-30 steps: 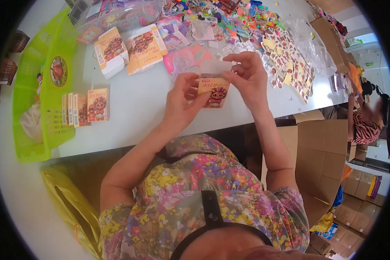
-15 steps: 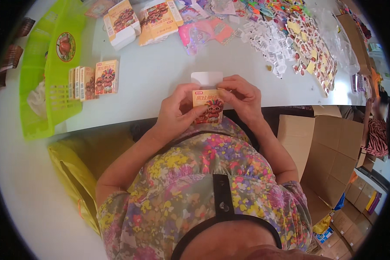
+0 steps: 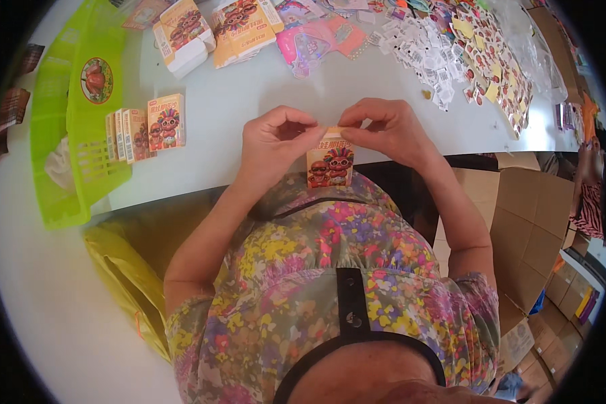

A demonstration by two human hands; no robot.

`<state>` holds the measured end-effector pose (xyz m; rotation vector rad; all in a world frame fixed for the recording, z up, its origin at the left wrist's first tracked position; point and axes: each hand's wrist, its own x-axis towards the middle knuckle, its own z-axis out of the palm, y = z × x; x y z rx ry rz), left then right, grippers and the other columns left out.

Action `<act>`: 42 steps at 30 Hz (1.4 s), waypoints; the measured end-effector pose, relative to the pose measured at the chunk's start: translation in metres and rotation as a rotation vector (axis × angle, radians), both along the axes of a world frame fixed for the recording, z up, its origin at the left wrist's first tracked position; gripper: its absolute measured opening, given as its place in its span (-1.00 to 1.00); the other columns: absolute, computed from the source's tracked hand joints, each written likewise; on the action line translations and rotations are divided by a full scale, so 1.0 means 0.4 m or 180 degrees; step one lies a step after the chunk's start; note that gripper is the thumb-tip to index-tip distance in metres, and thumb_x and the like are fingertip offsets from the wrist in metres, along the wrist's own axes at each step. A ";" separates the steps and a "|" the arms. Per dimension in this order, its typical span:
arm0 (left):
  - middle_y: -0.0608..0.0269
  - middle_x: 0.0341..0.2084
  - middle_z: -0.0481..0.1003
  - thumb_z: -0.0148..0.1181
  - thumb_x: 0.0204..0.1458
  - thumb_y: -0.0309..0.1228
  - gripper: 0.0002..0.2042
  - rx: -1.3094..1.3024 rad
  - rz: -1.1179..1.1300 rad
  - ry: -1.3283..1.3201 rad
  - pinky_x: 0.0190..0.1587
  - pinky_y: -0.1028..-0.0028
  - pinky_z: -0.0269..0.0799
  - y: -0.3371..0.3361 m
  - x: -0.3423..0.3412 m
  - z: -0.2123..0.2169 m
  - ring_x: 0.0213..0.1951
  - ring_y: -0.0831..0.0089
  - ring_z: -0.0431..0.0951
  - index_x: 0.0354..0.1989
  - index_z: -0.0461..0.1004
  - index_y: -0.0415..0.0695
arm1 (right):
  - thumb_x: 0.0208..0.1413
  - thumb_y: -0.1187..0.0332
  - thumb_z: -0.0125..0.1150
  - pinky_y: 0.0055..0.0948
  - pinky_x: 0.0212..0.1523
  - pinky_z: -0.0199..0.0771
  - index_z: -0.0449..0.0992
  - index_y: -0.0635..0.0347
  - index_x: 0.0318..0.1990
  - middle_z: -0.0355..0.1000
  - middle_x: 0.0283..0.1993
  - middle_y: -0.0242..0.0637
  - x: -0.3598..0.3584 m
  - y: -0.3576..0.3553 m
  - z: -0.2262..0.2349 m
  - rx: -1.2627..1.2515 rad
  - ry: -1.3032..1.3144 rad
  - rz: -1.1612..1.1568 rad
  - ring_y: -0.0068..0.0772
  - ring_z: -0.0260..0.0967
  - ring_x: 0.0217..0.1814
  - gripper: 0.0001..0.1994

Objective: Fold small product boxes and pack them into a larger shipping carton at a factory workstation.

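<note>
Both hands meet at the table's near edge, just above the lap. The left hand and right hand each pinch the top of one small box, fingertips clamped on its upper flap from either side. The box stands upright with its printed front toward the camera, held just clear of the white table.

To my eye the top flap is being closed. Doing it well means even pressure from both sides, the box kept square, thumbs right at the fold so the card doesn't buckle.

Count time. One box in hand. A row of finished boxes stands on edge by the green basket — I make it four, though the back ones overlap. Two larger cartons lie at the far edge. One yellow bag hangs below the table. Stickers are spread far right — too many to count.
</note>
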<state>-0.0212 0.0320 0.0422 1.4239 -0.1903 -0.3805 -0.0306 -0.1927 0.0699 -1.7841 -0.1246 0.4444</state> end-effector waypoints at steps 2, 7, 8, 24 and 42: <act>0.28 -0.40 0.56 0.32 -0.01 -0.61 -0.89 -0.0041 0.0117 0.0117 -0.25 0.62 0.51 -0.003 0.005 0.005 -0.34 0.62 0.55 -0.31 0.53 -0.26 | 0.05 0.51 0.29 -0.62 -0.33 0.45 0.61 0.28 -0.30 0.53 -0.29 -0.39 0.013 0.004 0.013 -0.0111 -0.0022 0.0059 -0.69 0.40 -0.27 -0.93; 0.33 -0.41 0.54 0.33 -0.02 -0.60 -0.92 -0.0066 0.0103 0.0146 -0.27 0.63 0.48 0.014 0.016 0.005 -0.35 0.64 0.53 -0.36 0.54 -0.25 | 0.03 0.49 0.31 -0.65 -0.34 0.42 0.61 0.27 -0.33 0.54 -0.37 -0.45 0.051 0.006 0.020 -0.0200 0.0117 0.0330 -0.74 0.39 -0.29 -0.93; 0.33 -0.40 0.52 0.33 -0.03 -0.61 -0.92 0.0018 0.0046 0.0007 -0.27 0.62 0.47 0.025 0.015 0.007 -0.36 0.64 0.52 -0.38 0.54 -0.25 | 0.04 0.49 0.30 -0.64 -0.33 0.41 0.61 0.28 -0.31 0.54 -0.34 -0.41 0.056 0.013 0.025 -0.0314 -0.0002 0.0428 -0.72 0.40 -0.28 -0.93; 0.07 -0.19 0.47 0.27 -0.02 -0.58 -0.77 0.2118 0.1709 -0.2414 -0.23 0.42 0.46 0.244 -0.012 0.026 -0.18 0.22 0.50 -0.15 0.51 -0.23 | 0.01 0.52 0.30 -0.44 -0.11 0.52 0.50 0.29 -0.02 0.47 -0.07 -0.28 0.095 0.151 0.024 -0.0527 -0.0580 0.0268 -0.46 0.44 -0.09 -0.67; -0.07 0.20 0.19 0.26 0.02 -0.60 -0.29 0.0476 0.2871 -0.0618 -0.03 0.44 0.53 0.366 -0.093 -0.081 0.03 0.35 0.45 0.31 -0.02 -0.31 | -0.08 0.33 0.31 -0.34 -0.08 0.48 0.38 0.36 0.12 0.40 -0.03 -0.04 0.305 0.585 -0.050 -0.0192 -0.0293 0.1495 -0.18 0.47 -0.16 -0.44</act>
